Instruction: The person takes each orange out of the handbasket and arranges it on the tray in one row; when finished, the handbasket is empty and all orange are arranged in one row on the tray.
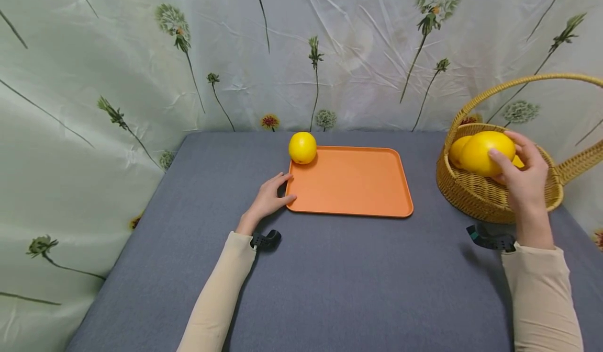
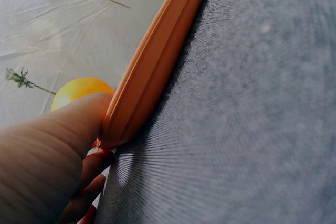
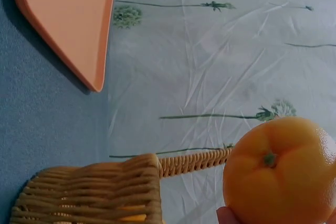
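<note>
My right hand [image 1: 527, 177] holds an orange [image 1: 487, 153], yellow in the head view, up over the wicker basket [image 1: 452, 187]. Its green stem end shows in the right wrist view, where the orange [image 3: 281, 171] hides most of the fingers. Other yellow fruit [image 1: 457, 150] lies in the basket, partly covered by the held one. At the left, my left hand [image 1: 268, 197] grips the left edge of the orange tray [image 1: 350, 179], its thumb at the near corner. Another orange [image 1: 302, 148] sits at the tray's far left corner.
The basket's tall handle [image 1: 476, 98] arches above it at the right. A grey-blue cloth [image 1: 348, 279] covers the table. Behind it hangs a pale curtain [image 1: 367, 54] with a dandelion print.
</note>
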Motion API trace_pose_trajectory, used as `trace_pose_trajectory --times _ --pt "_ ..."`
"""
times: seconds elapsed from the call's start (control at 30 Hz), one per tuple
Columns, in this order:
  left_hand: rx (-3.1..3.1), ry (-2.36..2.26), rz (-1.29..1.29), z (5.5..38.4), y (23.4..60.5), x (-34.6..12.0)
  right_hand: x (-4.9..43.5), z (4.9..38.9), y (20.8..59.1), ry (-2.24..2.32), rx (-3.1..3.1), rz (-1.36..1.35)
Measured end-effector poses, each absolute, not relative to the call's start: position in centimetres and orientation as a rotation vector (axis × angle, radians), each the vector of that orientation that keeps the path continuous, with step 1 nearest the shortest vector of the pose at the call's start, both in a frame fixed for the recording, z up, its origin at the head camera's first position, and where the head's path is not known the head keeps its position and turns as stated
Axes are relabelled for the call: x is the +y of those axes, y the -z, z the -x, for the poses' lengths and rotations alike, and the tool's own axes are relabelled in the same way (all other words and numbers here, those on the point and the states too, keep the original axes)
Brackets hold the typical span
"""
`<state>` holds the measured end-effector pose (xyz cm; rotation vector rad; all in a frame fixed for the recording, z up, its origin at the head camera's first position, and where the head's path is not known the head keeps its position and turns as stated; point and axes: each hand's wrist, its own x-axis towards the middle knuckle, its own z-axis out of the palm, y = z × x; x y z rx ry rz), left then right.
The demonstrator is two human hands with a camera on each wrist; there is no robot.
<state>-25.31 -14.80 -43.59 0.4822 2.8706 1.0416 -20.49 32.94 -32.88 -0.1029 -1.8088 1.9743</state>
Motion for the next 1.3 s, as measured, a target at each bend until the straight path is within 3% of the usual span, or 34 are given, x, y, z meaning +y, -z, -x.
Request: trace_pose_trajectory --times 0.63,1.3 --pt "2.872 -1.031 -0.500 25.3 43.8 -15.0 29.7 21.2 33.8 -2.043 -1.909 -0.248" --pt "2.877 -1.031 -0.487 25.3 43.9 -14.9 27.0 23.7 34.0 -1.994 -2.095 -0.235"
